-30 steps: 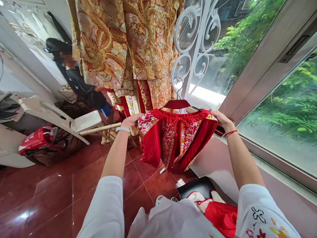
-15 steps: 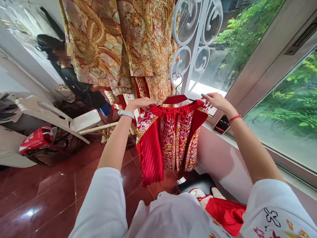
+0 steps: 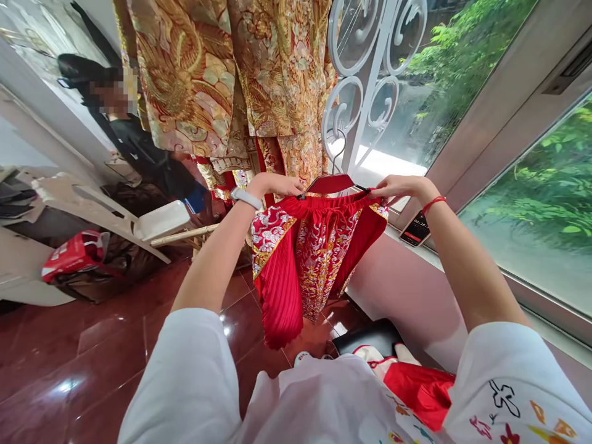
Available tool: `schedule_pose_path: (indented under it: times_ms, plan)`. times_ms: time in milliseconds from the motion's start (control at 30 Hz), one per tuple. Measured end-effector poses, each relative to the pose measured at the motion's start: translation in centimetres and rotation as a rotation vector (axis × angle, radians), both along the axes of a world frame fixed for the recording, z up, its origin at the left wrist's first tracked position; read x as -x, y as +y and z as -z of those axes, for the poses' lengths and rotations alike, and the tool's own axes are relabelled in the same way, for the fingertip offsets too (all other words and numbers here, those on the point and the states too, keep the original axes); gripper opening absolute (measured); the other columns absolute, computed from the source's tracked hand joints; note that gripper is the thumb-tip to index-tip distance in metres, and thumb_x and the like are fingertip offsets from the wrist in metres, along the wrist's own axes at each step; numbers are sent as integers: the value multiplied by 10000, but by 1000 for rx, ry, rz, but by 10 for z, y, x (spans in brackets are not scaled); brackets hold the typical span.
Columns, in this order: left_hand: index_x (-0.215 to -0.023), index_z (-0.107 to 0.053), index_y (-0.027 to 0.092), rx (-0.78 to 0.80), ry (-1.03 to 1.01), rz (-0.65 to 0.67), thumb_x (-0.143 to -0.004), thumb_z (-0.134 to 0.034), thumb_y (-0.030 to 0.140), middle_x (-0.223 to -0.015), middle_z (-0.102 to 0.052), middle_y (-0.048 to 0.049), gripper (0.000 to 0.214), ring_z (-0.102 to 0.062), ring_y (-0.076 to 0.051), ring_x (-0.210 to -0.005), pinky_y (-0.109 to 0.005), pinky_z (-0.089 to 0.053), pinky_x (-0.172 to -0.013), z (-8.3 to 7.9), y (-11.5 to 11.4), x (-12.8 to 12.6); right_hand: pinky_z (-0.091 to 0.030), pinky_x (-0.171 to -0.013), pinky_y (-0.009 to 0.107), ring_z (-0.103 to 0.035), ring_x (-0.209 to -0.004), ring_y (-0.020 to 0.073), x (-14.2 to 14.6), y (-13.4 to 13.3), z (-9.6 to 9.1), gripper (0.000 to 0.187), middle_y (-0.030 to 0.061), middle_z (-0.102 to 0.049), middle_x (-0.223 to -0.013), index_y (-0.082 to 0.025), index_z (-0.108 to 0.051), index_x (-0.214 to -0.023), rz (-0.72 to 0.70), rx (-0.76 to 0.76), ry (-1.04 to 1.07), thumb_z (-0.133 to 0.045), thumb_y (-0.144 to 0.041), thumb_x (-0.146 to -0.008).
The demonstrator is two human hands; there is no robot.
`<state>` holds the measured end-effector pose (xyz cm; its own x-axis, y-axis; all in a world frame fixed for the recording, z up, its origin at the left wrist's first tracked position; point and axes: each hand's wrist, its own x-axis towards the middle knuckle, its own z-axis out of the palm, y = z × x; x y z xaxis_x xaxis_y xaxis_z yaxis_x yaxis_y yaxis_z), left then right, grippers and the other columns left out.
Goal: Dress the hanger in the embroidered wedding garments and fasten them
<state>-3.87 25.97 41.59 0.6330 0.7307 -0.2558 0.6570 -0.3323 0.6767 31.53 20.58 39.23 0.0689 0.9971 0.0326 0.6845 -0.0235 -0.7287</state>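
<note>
A red pleated skirt (image 3: 314,253) with gold and white embroidery hangs from a red hanger (image 3: 330,183) hooked on a white scrolled window grille (image 3: 370,74). My left hand (image 3: 275,185) is closed on the left end of the skirt's waistband at the hanger. At the right end of the waistband, my right hand (image 3: 400,187) pinches the cloth by the hanger's clip. A white band sits on my left wrist and a red string on my right.
Gold embroidered robes (image 3: 231,80) hang behind the skirt. A phone (image 3: 416,228) lies on the window sill. Another person in dark clothes (image 3: 139,148) sits at the back left, near a tipped white chair (image 3: 102,209) and a red bag (image 3: 74,253). Red cloth (image 3: 419,391) lies below me.
Both hands rose with the skirt's waistband from below the hanger up to it and now grip at its two ends. The skirt hangs straighter.
</note>
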Motion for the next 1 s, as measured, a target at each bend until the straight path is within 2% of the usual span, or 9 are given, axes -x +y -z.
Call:
schedule_pose_path:
  times_ms: [100, 133, 300, 433, 500, 600, 733, 833, 1000]
  plan:
    - [-721, -622, 169, -269, -196, -128, -874, -579, 238, -702, -562, -5, 173, -560, -176, -719, -283, -458, -740, 18, -19, 3, -557, -575, 333, -648, -607, 200, 12, -5, -8, 343, 81, -663, -619, -157, -699, -667, -16, 283, -289, -882, -445, -689]
    - [-737, -595, 176, -358, -242, -180, -910, -535, 240, -713, -554, -7, 194, -554, -172, -722, -287, -456, -745, 24, -27, 3, -543, -587, 326, -650, -619, 203, 17, -7, -12, 346, 85, -663, -625, -149, -707, -697, 6, 288, -366, -848, -462, -737]
    - [-850, -566, 200, -766, -297, -398, -981, -467, 215, -828, -589, -49, 165, -582, -197, -810, -335, -461, -797, 43, -57, -17, -501, -699, 324, -697, -812, 264, 46, -18, -22, 329, 165, -735, -851, -89, -761, -962, 67, 183, -757, -619, -382, -912]
    - [-927, -601, 190, -942, -303, -492, -1024, -460, 299, -994, -625, -103, 203, -608, -255, -1010, -377, -463, -921, 51, -64, -28, -474, -773, 360, -680, -987, 328, 56, -31, -19, 363, 249, -717, -1105, -52, -743, -1107, 153, -13, -895, -473, -240, -953]
    - [-944, -619, 182, -913, -297, -468, -1041, -437, 368, -1050, -629, -116, 277, -607, -269, -1071, -389, -461, -963, 56, -63, -22, -458, -789, 376, -664, -993, 335, 55, -39, -17, 376, 254, -702, -1134, -57, -739, -1108, 183, -98, -880, -425, -209, -967]
    - [-1102, -646, 181, -700, -324, -292, -1041, -414, 453, -1154, -657, -119, 362, -623, -255, -1094, -387, -477, -984, 65, -59, -3, -435, -791, 380, -644, -946, 320, 49, -51, -15, 385, 248, -696, -1094, -66, -735, -1076, 233, -193, -821, -393, -217, -986]
    - [-1284, -623, 191, -437, -442, -151, -926, -570, 581, -1227, -696, -117, 532, -647, -247, -1085, -365, -505, -951, 78, -50, 21, -411, -767, 386, -625, -910, 314, 42, -61, -10, 414, 222, -706, -1047, -90, -739, -1077, 288, -317, -745, -361, -221, -971]
    - [-1148, -698, 158, -357, -516, -185, -880, -597, 640, -1071, -737, -104, 561, -654, -229, -944, -332, -508, -841, 87, -41, 26, -422, -781, 399, -630, -912, 310, 32, -58, -5, 430, 198, -720, -1051, -110, -758, -1079, 271, -437, -666, -369, -226, -940]
    - [-809, -699, 170, -236, -590, -242, -859, -594, 701, -626, -594, -11, 544, -548, -163, -619, -280, -419, -591, 98, -22, 25, -480, -862, 420, -637, -891, 276, -6, -47, 1, 359, 122, -736, -946, -182, -811, -1044, -45, -495, -445, -509, -295, -884]
